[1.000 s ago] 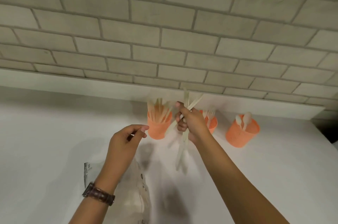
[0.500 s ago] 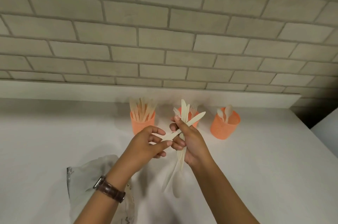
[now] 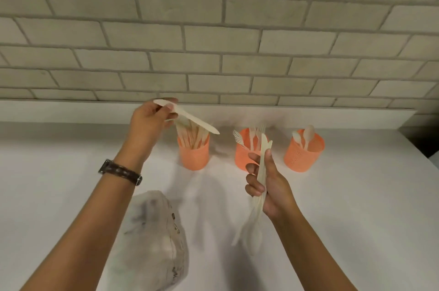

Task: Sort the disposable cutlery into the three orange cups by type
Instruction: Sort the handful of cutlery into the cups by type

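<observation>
Three orange cups stand in a row near the wall: the left cup (image 3: 193, 155) holds several knives, the middle cup (image 3: 242, 155) holds forks, the right cup (image 3: 304, 155) holds spoons. My left hand (image 3: 148, 124) pinches one pale knife (image 3: 190, 117) by its handle, blade pointing right, just above the left cup. My right hand (image 3: 268, 186) grips a bundle of pale cutlery (image 3: 259, 195) upright in front of the middle cup; its lower ends hang below my palm.
A crumpled clear plastic bag (image 3: 156, 238) lies on the white counter (image 3: 356, 207) under my left forearm. A brick wall with a white ledge (image 3: 71, 112) runs behind the cups. The counter's right edge drops off at far right.
My left hand has pulled one knife out of the bundle and carried it up and left over the knife cup. My right hand with the bundle has moved right and lower.
</observation>
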`<state>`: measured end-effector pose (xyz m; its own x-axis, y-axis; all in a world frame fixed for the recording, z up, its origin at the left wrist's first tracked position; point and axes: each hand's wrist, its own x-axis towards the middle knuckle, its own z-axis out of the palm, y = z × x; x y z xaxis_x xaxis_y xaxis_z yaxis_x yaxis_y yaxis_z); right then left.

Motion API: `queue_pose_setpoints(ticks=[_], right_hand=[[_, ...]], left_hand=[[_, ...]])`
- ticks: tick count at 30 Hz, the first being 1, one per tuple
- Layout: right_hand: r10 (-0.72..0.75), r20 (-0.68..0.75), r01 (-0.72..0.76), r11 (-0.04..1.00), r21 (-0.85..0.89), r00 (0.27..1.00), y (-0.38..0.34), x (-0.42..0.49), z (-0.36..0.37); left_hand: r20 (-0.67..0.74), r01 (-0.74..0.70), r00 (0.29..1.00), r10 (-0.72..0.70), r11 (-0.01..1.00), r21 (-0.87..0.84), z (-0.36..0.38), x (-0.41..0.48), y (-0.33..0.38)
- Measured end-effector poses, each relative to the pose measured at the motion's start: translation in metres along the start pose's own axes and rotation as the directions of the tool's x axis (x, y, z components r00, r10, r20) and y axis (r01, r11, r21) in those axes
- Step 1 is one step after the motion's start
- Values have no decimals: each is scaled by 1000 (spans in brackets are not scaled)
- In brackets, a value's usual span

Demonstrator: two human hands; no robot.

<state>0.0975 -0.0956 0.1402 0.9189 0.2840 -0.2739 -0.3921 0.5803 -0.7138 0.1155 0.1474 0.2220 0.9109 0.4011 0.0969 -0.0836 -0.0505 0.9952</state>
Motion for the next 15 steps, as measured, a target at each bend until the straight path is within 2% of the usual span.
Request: queue_pose_setpoints(ticks=[2, 4, 9, 11, 14, 15], right_hand=[[4, -12, -4, 1000, 16, 1000, 2, 1, -5], [14, -32, -13, 999, 33, 999, 5, 1, -8], [24, -86, -21, 999, 33, 996, 9, -1, -13], [27, -106, -22, 999, 47, 994, 9, -1, -13], [31, -139, -18, 996, 89, 990, 10, 0, -12], [30, -154, -13, 994, 107, 988, 10, 0, -11]], left_hand=[[-37, -93, 994, 102, 976, 199, -3, 20, -4], [-9, -165, 984, 180, 918, 359, -3, 37, -11], [51, -216, 971, 235, 760, 613, 9, 64, -45], [104, -199, 979, 177, 691, 695, 15, 67, -65], [160, -125, 987, -2, 613, 780, 17, 65, -91], [158, -136, 987, 10, 565, 814, 16, 63, -96]])
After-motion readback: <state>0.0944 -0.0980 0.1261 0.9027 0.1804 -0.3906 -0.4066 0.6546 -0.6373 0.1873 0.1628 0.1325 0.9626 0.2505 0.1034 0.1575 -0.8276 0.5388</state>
